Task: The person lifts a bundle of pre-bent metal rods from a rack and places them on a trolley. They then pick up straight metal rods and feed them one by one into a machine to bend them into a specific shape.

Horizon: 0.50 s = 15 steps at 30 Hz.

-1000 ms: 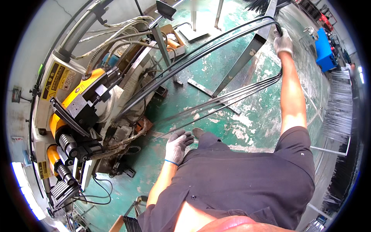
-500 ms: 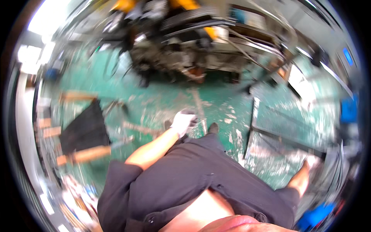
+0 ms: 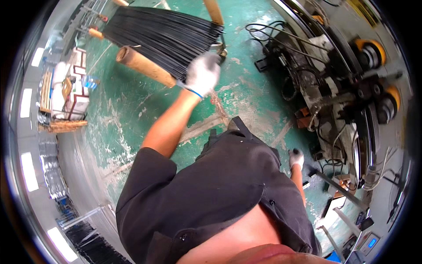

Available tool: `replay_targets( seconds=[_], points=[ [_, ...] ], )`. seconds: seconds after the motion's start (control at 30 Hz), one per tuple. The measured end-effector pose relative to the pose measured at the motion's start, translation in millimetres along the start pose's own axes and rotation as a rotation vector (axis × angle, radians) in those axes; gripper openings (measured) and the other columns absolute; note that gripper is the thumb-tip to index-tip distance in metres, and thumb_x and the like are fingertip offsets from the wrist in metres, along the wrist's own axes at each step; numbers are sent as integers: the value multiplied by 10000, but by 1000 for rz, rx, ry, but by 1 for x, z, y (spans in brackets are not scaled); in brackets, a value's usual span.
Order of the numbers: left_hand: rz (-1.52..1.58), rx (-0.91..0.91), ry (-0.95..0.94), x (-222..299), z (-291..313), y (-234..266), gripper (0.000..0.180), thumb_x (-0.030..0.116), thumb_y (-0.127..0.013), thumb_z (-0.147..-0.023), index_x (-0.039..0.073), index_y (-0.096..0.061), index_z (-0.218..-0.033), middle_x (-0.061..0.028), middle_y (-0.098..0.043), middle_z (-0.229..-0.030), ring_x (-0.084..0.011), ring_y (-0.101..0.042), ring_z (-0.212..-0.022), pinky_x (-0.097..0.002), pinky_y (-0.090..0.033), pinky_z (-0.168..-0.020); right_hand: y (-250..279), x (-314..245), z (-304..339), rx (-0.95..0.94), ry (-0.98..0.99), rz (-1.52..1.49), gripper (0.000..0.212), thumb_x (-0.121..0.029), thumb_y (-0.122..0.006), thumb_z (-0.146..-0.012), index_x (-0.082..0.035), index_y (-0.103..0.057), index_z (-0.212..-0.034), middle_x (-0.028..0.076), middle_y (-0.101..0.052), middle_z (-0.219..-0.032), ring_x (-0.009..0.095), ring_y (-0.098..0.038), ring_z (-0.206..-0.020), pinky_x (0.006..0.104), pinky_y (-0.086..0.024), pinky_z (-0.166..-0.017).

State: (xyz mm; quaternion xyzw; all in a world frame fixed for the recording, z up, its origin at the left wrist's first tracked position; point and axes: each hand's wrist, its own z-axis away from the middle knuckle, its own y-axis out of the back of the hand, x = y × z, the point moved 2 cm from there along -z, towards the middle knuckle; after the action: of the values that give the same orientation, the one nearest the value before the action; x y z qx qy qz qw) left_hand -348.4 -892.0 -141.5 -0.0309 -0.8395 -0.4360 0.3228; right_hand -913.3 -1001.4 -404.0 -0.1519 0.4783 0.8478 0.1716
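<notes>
Noted a worn green floor, with paint flaked away in pale patches. Noted along the floor's right side a dark machine, fitted with round yellow-and-black parts and cables, some looped out over the floor. Recorded a dark short-sleeved shirt on the person, between both arms. Found a bundle of black strips on a rack at the floor's upper left: laid lengthwise, close side by side, with ends gathered at the rack's right edge. Found white packages on a wooden pallet near the floor's left edge. Recorded a brown tube at the rack's near right corner, with hollow end visible.

Located the left hand, in a white glove with grey fingertips and blue cuff edge, at the rack's near right corner, over the strip ends. Noted fingers close together, partly blurred; cannot confirm a grip on the strips. Located the right hand, similarly gloved, beside the machine at lower right, well apart from the rack. Noted fingers seemingly bent; cannot tell wide from narrow.
</notes>
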Motion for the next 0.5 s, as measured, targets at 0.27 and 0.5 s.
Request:
replay_targets(
  seconds=[0.27, 0.5],
  points=[
    [-827, 242, 419, -249, -107, 230, 396, 399, -660, -927, 91, -743, -1162, -184, -768, -1094, -388, -717, -1068, -486, -551, -988, -66, -376, -101, -36, 513, 218, 601, -368, -778, -890, -87, -627, -1398, 212, -717, -1282, 357, -693, -1196, 409, -533, -1021],
    [-971, 92, 540, -261, -120, 222, 387, 514, -666, -937, 161, -759, -1065, -145, -779, -1053, -354, -729, -1039, -467, -564, -925, -250, -646, -68, -171, 914, 319, 759, -376, -850, -826, -46, -561, -1446, 233, -664, -1362, 390, -620, -1291, 458, -501, -1082]
  ],
)
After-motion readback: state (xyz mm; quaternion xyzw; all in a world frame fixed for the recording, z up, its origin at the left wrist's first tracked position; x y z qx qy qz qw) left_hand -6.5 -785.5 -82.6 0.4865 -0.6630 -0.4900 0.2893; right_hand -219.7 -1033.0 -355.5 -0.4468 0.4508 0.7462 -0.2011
